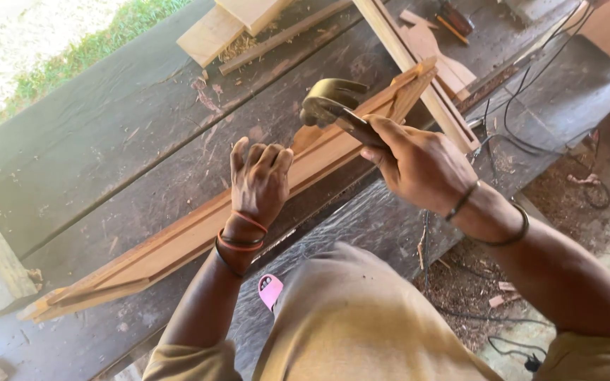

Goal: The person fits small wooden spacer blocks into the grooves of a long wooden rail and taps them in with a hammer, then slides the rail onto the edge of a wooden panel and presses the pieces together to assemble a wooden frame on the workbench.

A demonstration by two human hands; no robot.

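Reddish-brown timber, a long moulded wooden frame piece (199, 233), lies diagonally across the dark workbench (100, 141), its length fully supported by the bench top so that it stays steady under work. The left hand (259, 180) rests on the upper face of this piece near its middle, fingers curled downward and held close together, pressing on the wood in what reads as a bracing grip; whether a nail or other small item sits under the fingertips cannot be told. The right hand (418, 162) is wrapped tight around the handle of a claw hammer (330, 102), fingers closed about the shaft, the metal head raised above the frame piece and just beyond the left hand, the claw turned upward. Held high and over the wood, the hammer appears poised for a downward blow close to the bracing hand. Pale offcut boards (231, 25) and a further strip of timber (418, 77) lie at the far side of the bench, well apart from both hands. Dark cables (531, 85) trail over the bench's right edge toward the sawdust-strewn floor (474, 282).
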